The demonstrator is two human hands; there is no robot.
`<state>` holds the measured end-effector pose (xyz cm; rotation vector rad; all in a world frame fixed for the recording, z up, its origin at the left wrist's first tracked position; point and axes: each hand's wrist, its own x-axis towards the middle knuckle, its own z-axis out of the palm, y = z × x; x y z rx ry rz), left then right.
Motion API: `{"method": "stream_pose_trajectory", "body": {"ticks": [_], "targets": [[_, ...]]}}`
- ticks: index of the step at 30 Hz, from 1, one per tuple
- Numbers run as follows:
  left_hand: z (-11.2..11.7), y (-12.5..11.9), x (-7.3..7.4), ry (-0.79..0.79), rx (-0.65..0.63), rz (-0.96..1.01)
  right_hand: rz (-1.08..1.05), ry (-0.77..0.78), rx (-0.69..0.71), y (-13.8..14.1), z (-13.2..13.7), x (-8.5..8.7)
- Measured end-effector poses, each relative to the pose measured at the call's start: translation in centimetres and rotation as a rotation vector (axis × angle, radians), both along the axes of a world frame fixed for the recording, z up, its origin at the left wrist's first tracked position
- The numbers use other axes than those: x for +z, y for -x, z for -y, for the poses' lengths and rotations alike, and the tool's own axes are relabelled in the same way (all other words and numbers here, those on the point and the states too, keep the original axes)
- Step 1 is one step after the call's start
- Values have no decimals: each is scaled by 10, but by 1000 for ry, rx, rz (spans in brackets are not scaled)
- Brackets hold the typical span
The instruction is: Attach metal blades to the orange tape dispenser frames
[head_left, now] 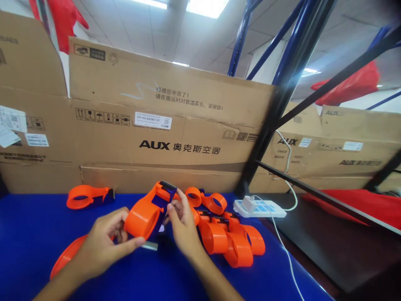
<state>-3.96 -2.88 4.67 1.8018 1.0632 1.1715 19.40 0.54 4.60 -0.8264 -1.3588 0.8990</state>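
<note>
- Orange tape dispenser (144, 214) held up just above the blue tabletop (31, 234), between both hands, at centre of view.
- Left hand (102, 244): grip pinching the dispenser's round drum from below and behind, thumb pressed along its lower rim.
- Right hand (183, 225): fingertips (174, 207) pressed together on a small dark part at the dispenser's handle end; exactly what sits between them too small to tell.
- Step in hand, by the look of it: fitting or adjusting that small part at the front of the dispenser, with the drum steadied by the other hand.
- Next move likely calls for a firm hold on the drum and a fine, straight push or pull at the handle end; slip risk at the tiny pinch.
- Pile of orange dispensers (230, 240) just right of the hands, several touching one another.
- Single dispenser (86, 196) lying apart at the back left, near the cardboard boxes (169, 125).
- Orange curved piece (64, 257) under the left wrist, partly hidden.
- White power strip (260, 207) with plug and cable, beyond the pile at the tabletop edge.
</note>
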Motion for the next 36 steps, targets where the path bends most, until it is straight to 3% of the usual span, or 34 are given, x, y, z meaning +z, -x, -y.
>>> {"method": "stream_pose_trajectory", "body": {"ticks": [2, 6, 8, 12, 18, 22, 30, 36], "targets": [[11, -18, -7, 4, -73, 43, -89, 81, 60, -3, -10, 0], [19, -40, -21, 60, -237, 248, -64, 65, 23, -9, -5, -6], [16, -47, -29, 127, -139, 381, -8, 45, 26, -8, 4, -9], [3, -63, -38, 201, 193, 529, 43, 13, 35, -4, 16, -13], [-14, -87, -21, 340, 206, 677, 51, 49, 64, -2, 14, -17], [-28, -86, -10, 249, 161, 610, -9, 138, 58, -2, 13, -19], [-26, -59, -15, 249, 105, 529, 71, 235, 331, -3, 18, -20], [-28, -56, -15, 234, 144, 526, 140, 220, 299, -6, 22, -17]]}}
